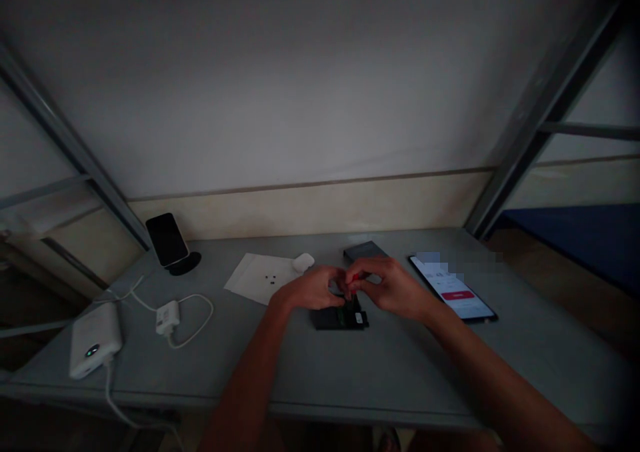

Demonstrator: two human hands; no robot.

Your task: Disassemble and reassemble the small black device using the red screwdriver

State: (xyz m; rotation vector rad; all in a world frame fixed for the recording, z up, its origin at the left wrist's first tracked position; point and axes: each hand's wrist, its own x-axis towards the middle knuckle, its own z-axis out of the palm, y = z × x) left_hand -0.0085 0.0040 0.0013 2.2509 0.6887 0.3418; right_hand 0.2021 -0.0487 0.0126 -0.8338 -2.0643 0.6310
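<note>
An opened black device (331, 319) with a bit of green circuit board showing lies on the grey table. Over it, my right hand (387, 289) pinches a small red tool (355, 280), which looks like a screwdriver; its lower end is hidden among the fingers. My left hand (315, 289) meets the right one there, its fingers curled and closed above the board. What those left fingertips hold, if anything, cannot be made out. Behind my right hand sits a dark flat cover (365, 249). Several tiny dark screws (271, 279) rest on a white sheet (250, 280) to the left.
A lit tablet (457, 292) lies right of my hands. A white rounded case (303, 262) is on the sheet's corner. At left are a phone (167, 240) on a stand, a white adapter (167, 317) with cable, and a white power bank (95, 339). Metal posts flank the table.
</note>
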